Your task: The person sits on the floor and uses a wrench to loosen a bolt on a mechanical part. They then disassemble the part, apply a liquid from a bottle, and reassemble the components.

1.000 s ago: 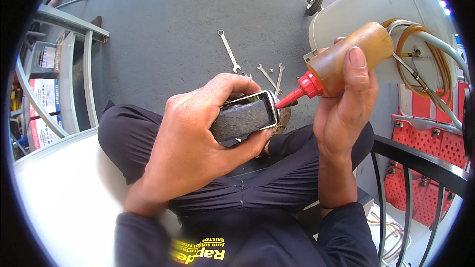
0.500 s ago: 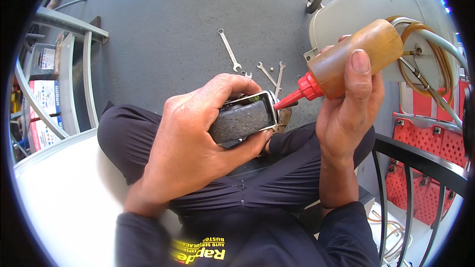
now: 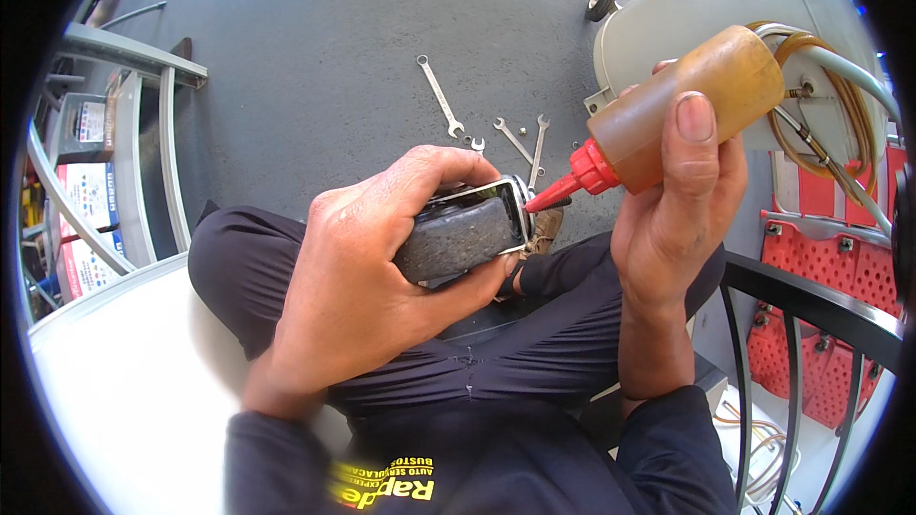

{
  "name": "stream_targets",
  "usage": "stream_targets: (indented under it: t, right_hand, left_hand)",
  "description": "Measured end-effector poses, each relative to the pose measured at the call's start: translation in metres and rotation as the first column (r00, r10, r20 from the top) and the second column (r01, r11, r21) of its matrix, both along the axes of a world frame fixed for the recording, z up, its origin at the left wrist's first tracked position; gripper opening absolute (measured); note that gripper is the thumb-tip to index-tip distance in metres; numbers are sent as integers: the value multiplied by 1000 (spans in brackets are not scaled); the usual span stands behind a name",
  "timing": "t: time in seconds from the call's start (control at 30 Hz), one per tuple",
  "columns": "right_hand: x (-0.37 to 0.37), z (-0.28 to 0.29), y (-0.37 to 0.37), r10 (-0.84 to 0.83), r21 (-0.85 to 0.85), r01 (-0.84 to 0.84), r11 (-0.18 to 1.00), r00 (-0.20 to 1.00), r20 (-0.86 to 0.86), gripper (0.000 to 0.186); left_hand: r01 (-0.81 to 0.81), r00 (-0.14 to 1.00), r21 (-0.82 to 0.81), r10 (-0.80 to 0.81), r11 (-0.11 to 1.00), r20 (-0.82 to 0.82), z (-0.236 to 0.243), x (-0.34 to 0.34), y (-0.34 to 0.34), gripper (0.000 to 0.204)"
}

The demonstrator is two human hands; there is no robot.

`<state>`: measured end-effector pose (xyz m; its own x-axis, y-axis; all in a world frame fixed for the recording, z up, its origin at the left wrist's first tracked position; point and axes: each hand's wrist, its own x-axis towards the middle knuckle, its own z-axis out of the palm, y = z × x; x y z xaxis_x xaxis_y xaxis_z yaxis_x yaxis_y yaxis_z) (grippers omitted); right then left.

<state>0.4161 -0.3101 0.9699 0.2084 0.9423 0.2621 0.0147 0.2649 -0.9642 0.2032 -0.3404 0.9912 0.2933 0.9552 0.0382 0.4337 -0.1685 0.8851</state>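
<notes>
A dark, worn caster wheel (image 3: 456, 239) in a pale metal bracket sits in my left hand (image 3: 372, 262), the thumb along its near side and fingers over the far side. My right hand (image 3: 673, 191) is wrapped round an amber squeeze bottle (image 3: 720, 86), tilted down to the left. Its red pointed nozzle (image 3: 563, 189) reaches the right end of the bracket; whether the tip touches is too small to tell. No drop of liquid shows. Both hands are above my crossed legs.
Several wrenches (image 3: 441, 97) and a small nut lie on the grey floor (image 3: 315, 57). A grey tank (image 3: 687, 29) on wheels with coiled hoses stands at the right, above red perforated panels (image 3: 811, 362) and a black railing (image 3: 811, 298). A metal-framed rack (image 3: 172, 153) stands left.
The caster wheel has shifted slightly left and tilted in my left hand. The bottle stays beside it, its nozzle tip moved slightly left.
</notes>
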Motion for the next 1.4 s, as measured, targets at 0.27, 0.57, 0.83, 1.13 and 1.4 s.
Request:
stream_targets:
  t: [0.27,0.57,0.83,1.13,1.4]
  right_hand:
    - [5,0,1,-8,6,8,1000,1000,0,57]
    - [9,0,4,-17,10,17,1000,1000,5,59]
    - [12,1,6,-4,20,3,1000,1000,19,57]
    - [17,-3,5,14,38,-15,999,1000,18,57]
    - [20,-2,6,25,48,-26,998,999,34,56]
  left_hand:
    - [7,1000,-1,-7,1000,-10,0,5,1,46]
    - [15,1000,-3,-15,1000,7,0,10,4,46]
    - [28,1000,22,-27,999,-15,0,13,6,47]
    - [49,998,31,-48,998,-27,-3,14,7,48]
    - [48,999,21,-48,999,-23,-4,16,9,48]
